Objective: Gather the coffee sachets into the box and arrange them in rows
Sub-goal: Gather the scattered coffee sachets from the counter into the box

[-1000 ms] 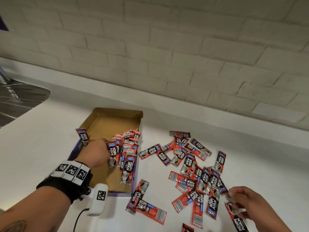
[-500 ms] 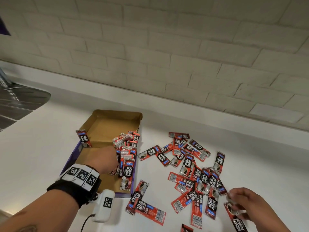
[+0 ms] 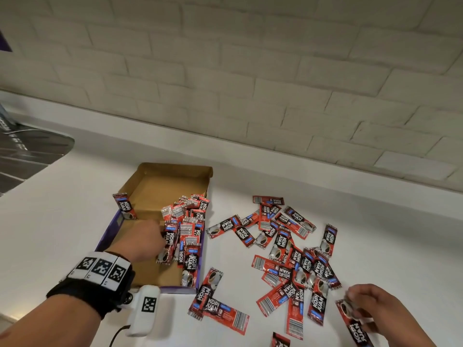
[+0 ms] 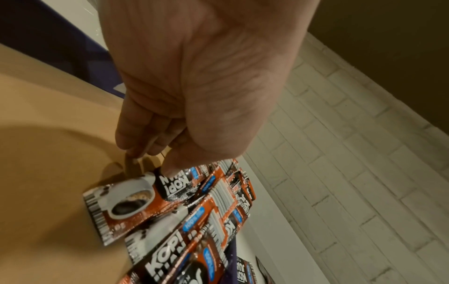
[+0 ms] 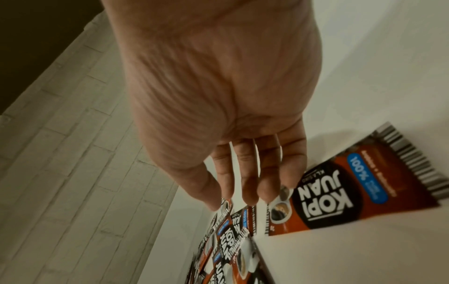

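An open cardboard box (image 3: 160, 186) with purple outer walls lies on the white counter. Several red-and-black coffee sachets (image 3: 191, 231) stand packed along its right wall, and one sachet (image 3: 123, 206) leans on the left wall. My left hand (image 3: 152, 236) is inside the box, pinching a sachet (image 3: 167, 246) against that row. In the left wrist view the thumb of my left hand (image 4: 155, 153) presses on this sachet (image 4: 131, 203). Loose sachets (image 3: 288, 249) lie scattered to the right. My right hand (image 3: 350, 304) rests its fingertips (image 5: 267, 192) on the end of a flat sachet (image 5: 340, 192), thumb apart.
A metal sink drainboard (image 3: 30, 156) sits at the far left. A brick wall (image 3: 250, 83) with a low ledge runs behind the counter. Two sachets (image 3: 213, 299) lie just right of the box's near corner. Bare counter stretches left of the box.
My left hand has moved slightly nearer inside the box, bringing its sachet against the row. My right hand has stayed on the sachet at the near right.
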